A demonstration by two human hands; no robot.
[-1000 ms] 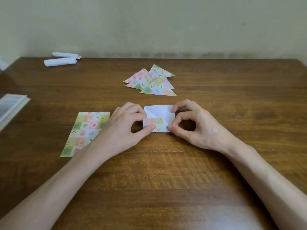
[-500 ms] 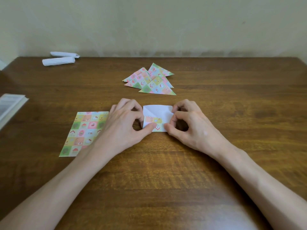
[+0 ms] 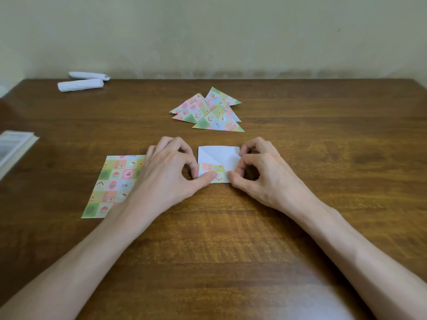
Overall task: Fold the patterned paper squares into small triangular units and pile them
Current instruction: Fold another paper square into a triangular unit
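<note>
Left hand (image 3: 168, 174) and right hand (image 3: 265, 176) pinch the paper square (image 3: 219, 158) flat on the worktop (image 3: 231, 239). Its near edge is folded up, pattern showing.

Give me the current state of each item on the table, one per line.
Small white-backed patterned paper square: flat, white side up, near edge folded over, both hands pressing it.
Left hand: thumb on the fold.
Right hand: pinching the right edge.
Patterned paper sheet: flat, unfolded.
Folded patterned triangles: piled, overlapping.
Two white paper rolls: lying rolled.
</note>
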